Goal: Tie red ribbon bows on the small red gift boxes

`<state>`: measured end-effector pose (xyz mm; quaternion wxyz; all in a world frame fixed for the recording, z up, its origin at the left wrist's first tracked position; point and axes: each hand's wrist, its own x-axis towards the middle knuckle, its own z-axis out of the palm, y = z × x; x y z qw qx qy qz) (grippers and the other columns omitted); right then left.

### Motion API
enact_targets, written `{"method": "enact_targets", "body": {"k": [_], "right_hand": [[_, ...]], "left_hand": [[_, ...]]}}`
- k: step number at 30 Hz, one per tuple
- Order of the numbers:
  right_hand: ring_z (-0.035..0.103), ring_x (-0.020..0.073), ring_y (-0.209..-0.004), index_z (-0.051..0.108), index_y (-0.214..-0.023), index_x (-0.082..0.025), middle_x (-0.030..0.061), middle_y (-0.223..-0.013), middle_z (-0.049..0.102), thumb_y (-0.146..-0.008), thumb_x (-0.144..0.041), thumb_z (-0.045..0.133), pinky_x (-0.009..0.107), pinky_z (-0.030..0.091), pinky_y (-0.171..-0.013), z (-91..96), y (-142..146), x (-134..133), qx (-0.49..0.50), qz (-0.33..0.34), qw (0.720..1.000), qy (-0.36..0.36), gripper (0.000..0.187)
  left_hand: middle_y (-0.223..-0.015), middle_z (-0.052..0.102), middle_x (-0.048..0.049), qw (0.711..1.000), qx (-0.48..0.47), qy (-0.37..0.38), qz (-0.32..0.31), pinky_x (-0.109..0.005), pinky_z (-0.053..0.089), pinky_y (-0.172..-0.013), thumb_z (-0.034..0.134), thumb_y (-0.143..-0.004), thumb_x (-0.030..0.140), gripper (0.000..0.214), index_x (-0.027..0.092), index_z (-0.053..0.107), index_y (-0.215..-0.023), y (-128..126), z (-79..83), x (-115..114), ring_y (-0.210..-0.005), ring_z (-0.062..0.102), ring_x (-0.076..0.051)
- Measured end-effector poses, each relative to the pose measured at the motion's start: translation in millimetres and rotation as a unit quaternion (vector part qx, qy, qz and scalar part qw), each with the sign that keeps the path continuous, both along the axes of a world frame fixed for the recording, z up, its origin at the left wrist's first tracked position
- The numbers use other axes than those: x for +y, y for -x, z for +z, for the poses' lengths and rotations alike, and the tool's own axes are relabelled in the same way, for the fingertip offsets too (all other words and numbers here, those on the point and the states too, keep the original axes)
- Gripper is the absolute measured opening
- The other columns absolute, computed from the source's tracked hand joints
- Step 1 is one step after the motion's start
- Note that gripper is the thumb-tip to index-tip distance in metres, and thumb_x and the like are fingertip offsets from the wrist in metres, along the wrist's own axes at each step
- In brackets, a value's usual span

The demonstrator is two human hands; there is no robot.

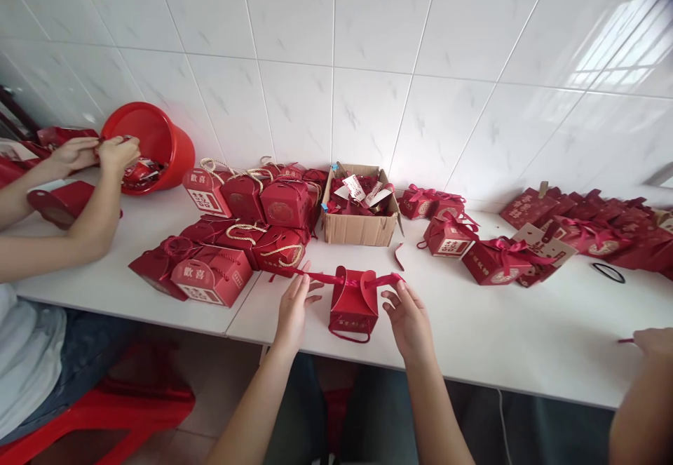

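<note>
A small red gift box [354,307] stands upright at the table's front edge, between my two hands. Through its top flaps runs a dark pink ribbon [326,278], stretched out to both sides. My left hand [295,307] pinches the ribbon's left end between thumb and finger. On the other side my right hand [409,313] pinches the right end, other fingers loosely curled beside the box. A thin red cord handle [350,339] hangs down the front of the box.
Stacked red gift boxes [210,275] lie left; a cardboard box [360,230] of ribbons and tags is behind. Ribbon-tied boxes [497,261] stand right, near a black loop [608,273]. A co-worker's hands [118,153] are by a red bucket [181,149]; another person's hand [655,342] is right.
</note>
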<state>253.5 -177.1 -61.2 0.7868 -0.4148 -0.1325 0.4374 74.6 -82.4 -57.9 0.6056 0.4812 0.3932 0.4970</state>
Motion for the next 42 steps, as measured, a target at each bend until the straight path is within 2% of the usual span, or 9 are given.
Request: {"method": "enact_targets", "body": {"k": [3, 6, 20, 25, 28, 31, 35, 38, 42], "right_hand": [[0.063, 0.0154, -0.075, 0.067, -0.085, -0.023, 0.0012, -0.082, 0.065, -0.069, -0.037, 0.075, 0.024, 0.045, -0.056, 3.4, -0.9, 2.9, 0.016, -0.005, 1.000, 0.000, 0.023], [0.064, 0.0162, -0.074, 0.067, -0.083, -0.022, 0.0016, -0.078, 0.065, -0.068, -0.039, 0.075, 0.024, 0.046, -0.055, 5.3, -1.6, 4.9, 0.006, -0.007, 1.000, 0.005, 0.024], [0.064, 0.0155, -0.079, 0.068, -0.078, -0.020, 0.0026, -0.086, 0.068, -0.068, -0.035, 0.076, 0.028, 0.049, -0.069, 14.3, -1.3, 8.6, -0.073, -0.065, 0.995, -0.005, 0.019], [0.065, 0.0204, -0.089, 0.063, -0.074, -0.019, 0.0028, -0.081, 0.069, -0.070, -0.035, 0.074, 0.034, 0.049, -0.080, 36.8, -11.1, 13.0, -0.117, -0.070, 0.989, -0.059, 0.020], [0.066, 0.0190, -0.082, 0.060, -0.077, -0.019, 0.0018, -0.076, 0.068, -0.074, -0.036, 0.071, 0.036, 0.049, -0.081, 59.1, -14.4, 19.3, -0.161, 0.003, 0.982, -0.097, 0.021], [0.063, 0.0158, -0.070, 0.060, -0.084, -0.019, 0.0006, -0.069, 0.066, -0.077, -0.037, 0.068, 0.030, 0.049, -0.071, 82.1, -14.7, 26.7, -0.235, 0.133, 0.958, -0.099, 0.022], [0.057, 0.0119, -0.059, 0.060, -0.082, -0.016, 0.0007, -0.065, 0.062, -0.083, -0.046, 0.059, 0.025, 0.046, -0.059, 103.5, -9.9, 33.3, -0.316, 0.284, 0.900, -0.094, 0.030], [0.055, 0.0107, -0.056, 0.060, -0.079, -0.015, 0.0009, -0.064, 0.060, -0.082, -0.051, 0.058, 0.023, 0.043, -0.053, 111.4, -3.1, 34.6, -0.360, 0.313, 0.875, -0.080, 0.036], [0.051, 0.0097, -0.049, 0.059, -0.078, -0.016, -0.0031, -0.056, 0.055, -0.073, -0.050, 0.069, 0.022, 0.041, -0.050, 116.7, 6.1, 36.8, -0.405, 0.262, 0.874, -0.054, 0.036]], "left_hand": [[-0.105, 0.065, -0.0102, 0.990, -0.120, 0.039, 0.055, -0.027, 0.051, -0.067, 0.069, -0.072, 0.046, 0.045, 0.014, 0.066, -0.104, -5.7, 11.3, 4.8, -0.081, 0.062, -0.016], [-0.105, 0.066, -0.0097, 0.985, -0.140, 0.032, 0.092, -0.026, 0.052, -0.064, 0.076, -0.066, 0.040, 0.036, 0.013, 0.070, -0.088, -6.6, 21.2, 5.4, -0.074, 0.061, -0.012], [-0.081, 0.068, -0.0043, 0.992, -0.090, -0.047, 0.081, -0.023, 0.050, -0.059, 0.076, -0.067, 0.039, 0.033, 0.014, 0.073, -0.088, -1.1, 46.0, 11.5, -0.065, 0.059, -0.010], [-0.080, 0.071, -0.0059, 0.990, -0.022, -0.117, 0.074, -0.024, 0.051, -0.062, 0.078, -0.064, 0.037, 0.030, 0.014, 0.073, -0.082, -7.8, 65.0, 12.5, -0.071, 0.063, -0.016], [-0.084, 0.073, -0.0079, 0.984, 0.041, -0.175, 0.014, -0.029, 0.052, -0.068, 0.080, -0.061, 0.036, 0.034, 0.015, 0.074, -0.087, -13.2, 84.5, 13.6, -0.075, 0.065, -0.020], [-0.079, 0.073, -0.0073, 0.953, 0.117, -0.274, -0.057, -0.028, 0.051, -0.065, 0.080, -0.061, 0.034, 0.034, 0.017, 0.075, -0.091, -19.2, 102.7, 15.5, -0.069, 0.064, -0.019], [-0.079, 0.072, -0.0048, 0.881, 0.189, -0.425, -0.087, -0.024, 0.047, -0.060, 0.075, -0.069, 0.033, 0.024, 0.020, 0.075, -0.089, -25.5, 116.9, 21.2, -0.066, 0.062, -0.016], [-0.078, 0.069, -0.0019, 0.826, 0.266, -0.484, -0.111, -0.023, 0.046, -0.062, 0.068, -0.077, 0.029, 0.025, 0.024, 0.072, -0.101, -27.1, 123.9, 27.4, -0.066, 0.059, -0.013], [-0.071, 0.062, -0.0001, 0.738, 0.383, -0.544, -0.108, -0.023, 0.042, -0.060, 0.066, -0.078, 0.021, 0.020, 0.023, 0.071, -0.097, -30.4, 134.1, 34.3, -0.068, 0.053, -0.014]]}}
